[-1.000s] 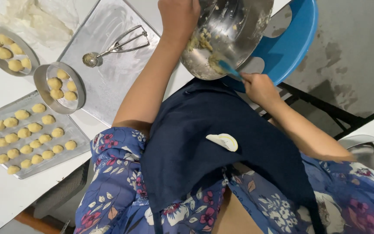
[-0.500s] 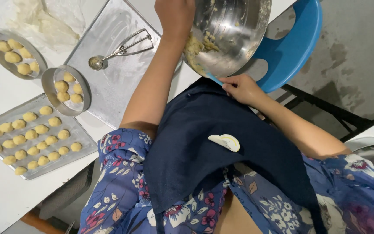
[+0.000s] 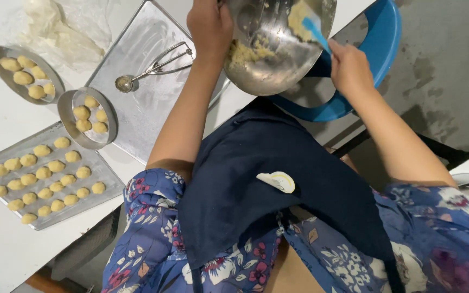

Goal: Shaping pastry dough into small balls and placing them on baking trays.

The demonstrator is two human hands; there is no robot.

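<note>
step: scraping dough | left hand (image 3: 208,24) grips tilted round steel mixing bowl (image 3: 278,49) | right hand (image 3: 348,65) clasps blue spatula (image 3: 315,28) inside it | next: gather dough (image 3: 245,53) near left hand

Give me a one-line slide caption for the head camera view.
Left hand tilts a steel mixing bowl while the right hand scrapes dough with a blue spatula, beside a tray of dough balls.
</note>
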